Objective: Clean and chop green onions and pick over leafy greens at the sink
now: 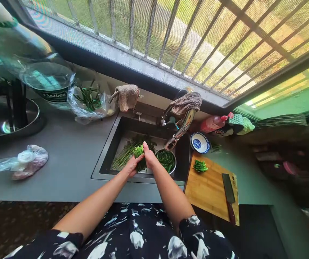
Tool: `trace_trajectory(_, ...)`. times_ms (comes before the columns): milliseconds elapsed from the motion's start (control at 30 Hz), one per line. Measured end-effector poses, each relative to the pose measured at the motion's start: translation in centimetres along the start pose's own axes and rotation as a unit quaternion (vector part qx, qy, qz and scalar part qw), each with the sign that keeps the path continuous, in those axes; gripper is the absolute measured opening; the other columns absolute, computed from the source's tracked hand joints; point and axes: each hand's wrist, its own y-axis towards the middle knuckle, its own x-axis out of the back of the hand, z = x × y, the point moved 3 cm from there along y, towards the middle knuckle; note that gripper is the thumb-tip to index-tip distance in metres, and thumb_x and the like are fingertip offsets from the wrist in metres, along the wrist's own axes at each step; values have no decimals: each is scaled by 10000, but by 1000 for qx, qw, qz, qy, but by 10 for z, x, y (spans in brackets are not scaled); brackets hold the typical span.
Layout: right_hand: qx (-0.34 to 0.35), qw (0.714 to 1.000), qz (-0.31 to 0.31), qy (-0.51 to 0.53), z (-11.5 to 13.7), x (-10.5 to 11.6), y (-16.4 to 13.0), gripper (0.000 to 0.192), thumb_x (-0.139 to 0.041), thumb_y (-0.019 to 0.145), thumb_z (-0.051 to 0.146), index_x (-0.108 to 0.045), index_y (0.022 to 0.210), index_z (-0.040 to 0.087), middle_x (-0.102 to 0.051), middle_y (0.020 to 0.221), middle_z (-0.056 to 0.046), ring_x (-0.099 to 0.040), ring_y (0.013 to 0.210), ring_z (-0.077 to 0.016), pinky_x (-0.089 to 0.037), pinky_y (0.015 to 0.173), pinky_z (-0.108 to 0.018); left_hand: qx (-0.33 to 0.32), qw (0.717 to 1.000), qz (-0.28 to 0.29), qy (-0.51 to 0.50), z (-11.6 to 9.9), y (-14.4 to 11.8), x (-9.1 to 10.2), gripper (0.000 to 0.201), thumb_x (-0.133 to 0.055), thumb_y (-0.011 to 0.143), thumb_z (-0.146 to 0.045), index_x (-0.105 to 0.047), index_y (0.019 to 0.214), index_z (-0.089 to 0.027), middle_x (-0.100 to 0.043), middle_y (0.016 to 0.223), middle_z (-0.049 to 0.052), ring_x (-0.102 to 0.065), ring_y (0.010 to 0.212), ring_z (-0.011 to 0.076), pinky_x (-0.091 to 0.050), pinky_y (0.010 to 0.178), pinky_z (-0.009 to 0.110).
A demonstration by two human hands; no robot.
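Observation:
Over the sink (103,163), my left hand (133,166) is closed round a bunch of thin green vegetable stems (138,151), their cut ends pointing up. My right hand (149,156) presses against the bunch's right side, thumb raised; its other fingers are mostly hidden. More long green stems (124,153) lie in the sink basin behind and left of my hands. Just right of my right hand, under the faucet (183,129), sits a round metal bowl (175,165) holding dark green peppers (165,160).
On the right, a wooden cutting board (205,187) holds cut green pieces (200,166) and a cleaver (228,190). Behind it stands a blue-and-white bowl (200,143). Leftward are a knotted plastic bag (26,162), a bag of green trimmings (89,99) and a wok (32,124).

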Motion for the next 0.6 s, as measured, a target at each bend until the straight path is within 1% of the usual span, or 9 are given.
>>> trace_trajectory(33,-3,1000,-10,-15,1,3,-1,688,-279,836,707,-674,814,144,-661,785,-94,-631,868,-198,-482,768,-297,3,1000,-13,-7,1,2,1,557,-824,580,-302,-594,1072,-179,-710,880,64,-669,853,230,-512,733,312)
trace_trajectory(100,23,995,-21,-100,4,13,-3,674,-317,829,701,-681,730,143,-659,728,-93,-635,848,-211,-477,769,-301,14,999,-33,-9,1,3,3,439,-784,621,-232,-604,1014,-163,-706,786,49,-675,722,201,-524,670,299)
trace_trajectory(200,66,971,-43,-227,11,33,1,600,-387,843,636,-696,676,150,-668,704,-86,-641,834,-224,-467,787,-318,51,998,-21,1,-3,0,2,309,-718,650,-136,-614,941,-138,-691,691,40,-641,559,164,-535,605,303)
trace_trajectory(233,78,966,-56,-242,14,39,4,557,-404,854,598,-710,718,153,-684,750,-86,-641,853,-221,-465,803,-322,64,998,-8,0,-5,-2,0,287,-698,656,-113,-617,930,-135,-690,686,40,-631,536,155,-540,602,308)
trace_trajectory(300,130,962,-65,-231,19,48,11,425,-462,861,506,-722,895,172,-699,948,-83,-626,953,-203,-452,866,-316,93,996,15,-5,-10,-6,-4,239,-665,667,-88,-630,900,-133,-689,681,39,-629,531,148,-550,615,315)
trace_trajectory(367,213,956,-24,-200,24,49,17,347,-522,847,423,-680,1073,211,-649,1152,-59,-580,1080,-173,-416,946,-294,135,990,26,8,-11,-8,-8,144,-645,680,-92,-642,822,-115,-679,644,53,-640,545,159,-553,619,309)
trace_trajectory(433,263,947,48,-178,26,44,20,347,-560,831,372,-651,1140,243,-622,1216,-27,-555,1132,-153,-391,985,-275,174,984,29,30,-11,-9,-11,49,-635,688,-105,-642,737,-98,-670,617,73,-649,557,172,-554,613,301)
trace_trajectory(500,252,945,94,-186,21,39,21,299,-570,826,342,-684,1087,249,-671,1126,-13,-595,1073,-160,-416,960,-278,191,980,29,45,-8,-7,-14,20,-629,690,-109,-638,696,-93,-669,615,84,-648,554,176,-553,601,298)
trace_trajectory(600,215,952,77,-203,10,36,17,203,-577,824,312,-737,940,268,-720,954,12,-644,962,-181,-460,885,-286,201,977,12,68,-1,-1,-17,9,-624,673,-101,-632,669,-101,-662,586,85,-643,530,183,-546,566,294)
